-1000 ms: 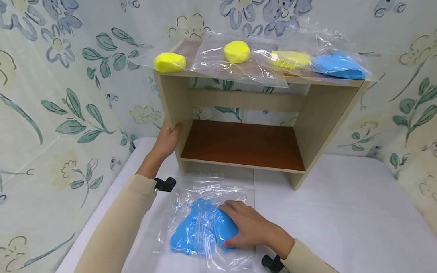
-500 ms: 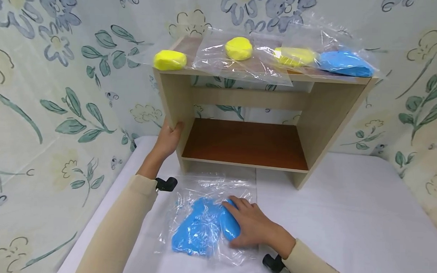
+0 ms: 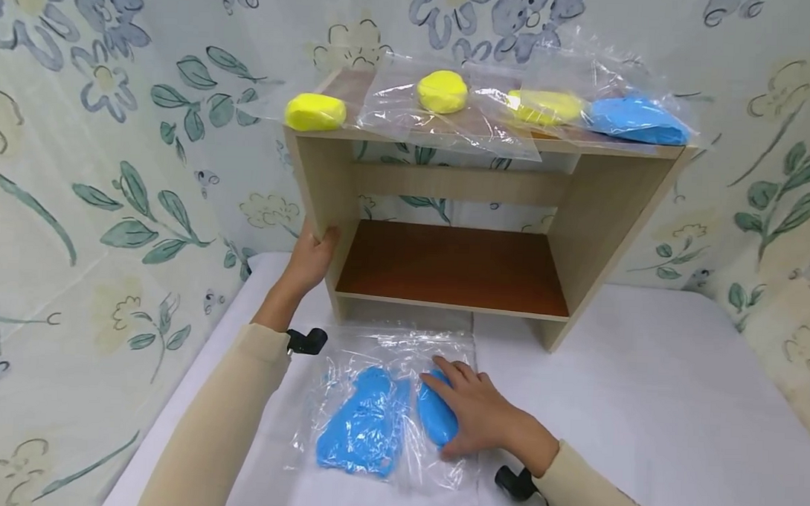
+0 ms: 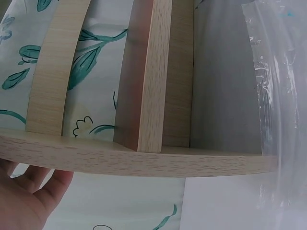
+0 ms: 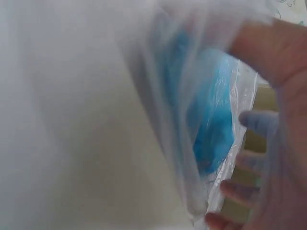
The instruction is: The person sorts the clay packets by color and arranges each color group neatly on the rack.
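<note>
My left hand [image 3: 311, 257] grips the left side panel of a small wooden shelf [image 3: 327, 187], thumb toward the front edge. In the left wrist view its fingers [image 4: 55, 191] reach behind the panel. On the white cloth in front lies a clear plastic bag [image 3: 368, 348] around a flat, irregular blue mass [image 3: 361, 430]. Right beside it, my right hand [image 3: 486, 412] holds a smooth blue lump [image 3: 437, 414] in clear plastic between thumb and spread fingers. The right wrist view shows the blue blurred behind plastic film, with fingertips [image 5: 247, 160] at its edge.
On the shelf top lie bagged yellow lumps [image 3: 442, 92] and a bagged blue lump [image 3: 637, 120]; loose plastic hangs over the front edge. The brown lower board [image 3: 451, 266] is inside the shelf. Flower-print fabric [image 3: 142, 311] surrounds the white cloth [image 3: 675, 389].
My right hand has moved slightly right with the smooth blue lump, opening a gap between it and the flat blue mass. The left hand keeps its place on the shelf.
</note>
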Demonstrator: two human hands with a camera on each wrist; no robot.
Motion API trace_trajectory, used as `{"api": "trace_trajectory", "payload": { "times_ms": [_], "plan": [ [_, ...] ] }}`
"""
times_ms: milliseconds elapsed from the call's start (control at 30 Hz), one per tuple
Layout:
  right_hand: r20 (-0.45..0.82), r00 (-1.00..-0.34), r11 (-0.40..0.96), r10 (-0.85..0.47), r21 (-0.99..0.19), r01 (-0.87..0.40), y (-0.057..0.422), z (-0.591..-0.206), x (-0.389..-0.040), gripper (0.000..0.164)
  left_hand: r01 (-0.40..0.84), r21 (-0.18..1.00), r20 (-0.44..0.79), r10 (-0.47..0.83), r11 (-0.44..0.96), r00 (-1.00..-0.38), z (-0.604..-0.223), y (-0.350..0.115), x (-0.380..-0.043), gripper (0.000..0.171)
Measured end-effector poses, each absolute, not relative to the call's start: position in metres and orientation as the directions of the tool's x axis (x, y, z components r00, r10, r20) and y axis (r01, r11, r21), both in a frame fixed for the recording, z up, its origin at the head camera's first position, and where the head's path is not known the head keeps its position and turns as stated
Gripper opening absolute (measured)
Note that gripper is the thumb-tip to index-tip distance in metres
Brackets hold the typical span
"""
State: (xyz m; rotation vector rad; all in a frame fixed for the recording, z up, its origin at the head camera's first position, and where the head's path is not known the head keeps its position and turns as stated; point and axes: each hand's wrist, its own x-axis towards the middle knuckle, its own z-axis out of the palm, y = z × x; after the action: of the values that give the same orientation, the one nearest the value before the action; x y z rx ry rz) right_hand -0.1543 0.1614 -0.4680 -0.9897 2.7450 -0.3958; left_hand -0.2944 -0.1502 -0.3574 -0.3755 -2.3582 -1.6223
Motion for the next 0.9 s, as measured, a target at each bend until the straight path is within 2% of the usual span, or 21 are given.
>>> {"api": "trace_trajectory", "payload": {
  "times_ms": [167,267,367,567,900],
  "plan": [
    [-0.182,-0.695,0.707,-0.695,-0.346,-0.617,0.161,-0.464,-0.161,0.100,0.328,0.883,0.323,0.074,0.336,-0.944,-0.350,-0.147,-0.290,0.057],
    [-0.256,-0.670,0.709,-0.697,-0.383,-0.591,0.162,-0.460,-0.162,0.103,0.335,0.883,0.326,0.084,0.330,-0.942,-0.346,-0.145,-0.286,0.057],
    [-0.287,-0.657,0.713,-0.697,-0.372,-0.595,0.163,-0.454,-0.160,0.105,0.357,0.875,0.347,0.091,0.328,-0.934,-0.348,-0.146,-0.287,0.057],
    [-0.226,-0.661,0.696,-0.716,-0.300,-0.652,0.154,-0.454,-0.160,0.100,0.353,0.872,0.347,0.078,0.340,-0.934,-0.353,-0.151,-0.292,0.056],
    [-0.109,-0.693,0.686,-0.713,-0.314,-0.656,0.147,-0.467,-0.161,0.100,0.316,0.884,0.316,0.059,0.345,-0.947,-0.357,-0.151,-0.296,0.059]
  ]
}}
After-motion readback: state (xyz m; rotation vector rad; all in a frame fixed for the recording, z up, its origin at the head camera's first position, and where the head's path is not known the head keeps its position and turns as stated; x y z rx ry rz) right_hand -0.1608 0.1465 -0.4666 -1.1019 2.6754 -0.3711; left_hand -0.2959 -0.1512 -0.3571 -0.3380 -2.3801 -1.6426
